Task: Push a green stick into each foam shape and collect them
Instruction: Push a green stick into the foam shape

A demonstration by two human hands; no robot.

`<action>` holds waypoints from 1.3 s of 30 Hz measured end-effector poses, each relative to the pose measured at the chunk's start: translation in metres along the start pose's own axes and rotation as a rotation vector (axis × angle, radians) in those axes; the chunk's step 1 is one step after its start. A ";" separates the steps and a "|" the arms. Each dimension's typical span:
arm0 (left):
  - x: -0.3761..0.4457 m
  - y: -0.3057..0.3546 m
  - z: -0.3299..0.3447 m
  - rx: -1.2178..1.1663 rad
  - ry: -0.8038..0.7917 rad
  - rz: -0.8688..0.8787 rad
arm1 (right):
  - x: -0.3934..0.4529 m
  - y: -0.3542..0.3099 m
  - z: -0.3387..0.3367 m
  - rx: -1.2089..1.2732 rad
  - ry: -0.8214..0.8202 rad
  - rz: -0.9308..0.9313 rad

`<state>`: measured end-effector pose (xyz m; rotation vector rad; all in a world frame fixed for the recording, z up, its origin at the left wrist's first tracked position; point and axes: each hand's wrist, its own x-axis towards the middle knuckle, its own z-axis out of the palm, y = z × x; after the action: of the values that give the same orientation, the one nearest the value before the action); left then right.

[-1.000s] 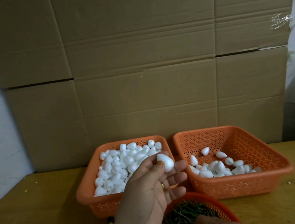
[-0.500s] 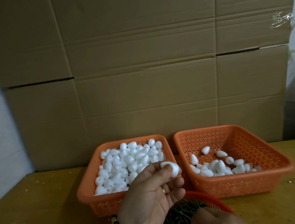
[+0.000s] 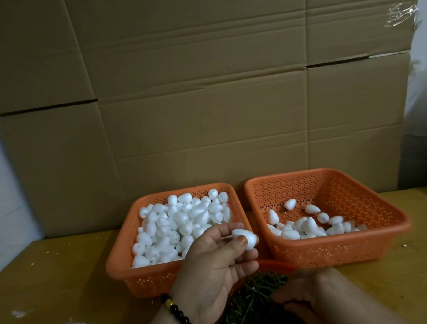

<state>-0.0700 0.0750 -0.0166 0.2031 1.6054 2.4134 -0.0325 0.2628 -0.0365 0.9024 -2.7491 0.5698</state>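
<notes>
above the near basket of green sticks (image 3: pixel 250 322), the left hand (image 3: pixel 213 272) pinches one white foam shape (image 3: pixel 245 238) between thumb and fingertips. the right hand (image 3: pixel 314 297) reaches among the sticks; whether it grips one i cannot tell. foam looks light, dentable: hold its sides gently.

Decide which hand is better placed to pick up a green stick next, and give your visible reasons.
The right hand: it rests over the green sticks in the near basket, while the left hand pinches a foam shape.
</notes>
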 end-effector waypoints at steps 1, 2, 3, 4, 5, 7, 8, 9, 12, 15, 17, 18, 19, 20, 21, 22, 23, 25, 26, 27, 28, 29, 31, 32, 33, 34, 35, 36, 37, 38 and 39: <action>0.000 0.000 0.000 -0.009 -0.005 -0.002 | 0.000 -0.001 -0.002 0.004 0.000 0.026; 0.000 0.000 0.000 -0.019 -0.009 -0.002 | 0.000 0.000 -0.004 -0.007 0.034 0.047; 0.000 0.000 0.000 -0.030 -0.010 -0.003 | -0.001 0.001 -0.007 -0.015 0.084 0.072; 0.000 0.000 0.000 -0.043 -0.010 -0.003 | 0.000 0.003 -0.009 0.003 0.135 0.104; 0.001 0.000 -0.001 -0.058 -0.010 -0.004 | 0.000 0.004 -0.012 0.046 0.193 0.134; 0.001 0.000 -0.002 -0.084 -0.015 -0.016 | 0.003 0.004 -0.017 0.140 0.289 0.199; 0.001 0.000 -0.002 -0.096 -0.020 -0.027 | 0.005 0.004 -0.019 0.191 0.323 0.223; 0.001 0.000 -0.001 -0.110 -0.028 -0.041 | 0.008 0.004 -0.020 0.248 0.358 0.243; 0.000 -0.001 0.000 -0.161 -0.051 -0.083 | 0.015 0.001 -0.018 0.402 0.456 0.286; -0.002 -0.002 -0.001 -0.216 -0.077 -0.119 | 0.017 -0.002 -0.011 0.464 0.477 0.328; -0.004 -0.002 -0.002 -0.247 -0.076 -0.130 | 0.016 -0.003 -0.009 0.486 0.464 0.338; -0.005 -0.002 -0.003 -0.262 -0.071 -0.134 | 0.015 -0.003 -0.008 0.482 0.457 0.337; -0.006 -0.002 -0.003 -0.279 -0.066 -0.138 | 0.015 -0.003 -0.008 0.467 0.452 0.333; -0.006 -0.002 -0.004 -0.293 -0.064 -0.141 | 0.014 -0.003 -0.007 0.441 0.452 0.323; -0.007 -0.003 -0.004 -0.301 -0.063 -0.141 | 0.014 -0.004 -0.007 0.412 0.454 0.309; -0.008 -0.003 -0.004 -0.305 -0.061 -0.140 | 0.014 -0.006 -0.006 0.384 0.456 0.294; -0.008 -0.004 -0.004 -0.307 -0.058 -0.139 | 0.013 -0.007 -0.006 0.360 0.455 0.280; -0.008 -0.005 -0.004 -0.308 -0.055 -0.134 | 0.013 -0.010 -0.006 0.316 0.460 0.258; -0.008 -0.005 -0.004 -0.304 -0.056 -0.131 | 0.013 -0.010 -0.006 0.303 0.467 0.251; -0.009 -0.005 -0.004 -0.298 -0.058 -0.128 | 0.013 -0.011 -0.006 0.299 0.474 0.246; -0.009 -0.005 -0.003 -0.290 -0.063 -0.125 | 0.013 -0.011 -0.007 0.300 0.479 0.244; -0.009 -0.005 -0.002 -0.279 -0.065 -0.123 | 0.013 -0.012 -0.007 0.303 0.480 0.241; -0.009 -0.006 -0.001 -0.260 -0.060 -0.121 | 0.013 -0.013 -0.007 0.305 0.470 0.235; -0.009 -0.007 -0.001 -0.253 -0.057 -0.121 | 0.013 -0.013 -0.007 0.307 0.467 0.234; -0.009 -0.007 0.000 -0.248 -0.055 -0.121 | 0.013 -0.013 -0.007 0.309 0.469 0.234; -0.009 -0.007 0.000 -0.246 -0.054 -0.120 | 0.013 -0.014 -0.007 0.310 0.470 0.234; -0.009 -0.007 0.000 -0.245 -0.053 -0.120 | 0.013 -0.014 -0.007 0.309 0.469 0.235; -0.009 -0.007 0.000 -0.245 -0.052 -0.119 | 0.013 -0.015 -0.007 0.309 0.466 0.236; -0.009 -0.007 0.001 -0.244 -0.049 -0.118 | 0.012 -0.015 -0.007 0.312 0.463 0.237; -0.009 -0.007 0.001 -0.243 -0.046 -0.116 | 0.012 -0.015 -0.007 0.315 0.460 0.238; -0.009 -0.007 0.001 -0.243 -0.043 -0.115 | 0.012 -0.015 -0.007 0.316 0.460 0.239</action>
<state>-0.0599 0.0762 -0.0226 0.1154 1.2553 2.4685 -0.0328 0.2480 -0.0219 0.4200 -2.3903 1.1216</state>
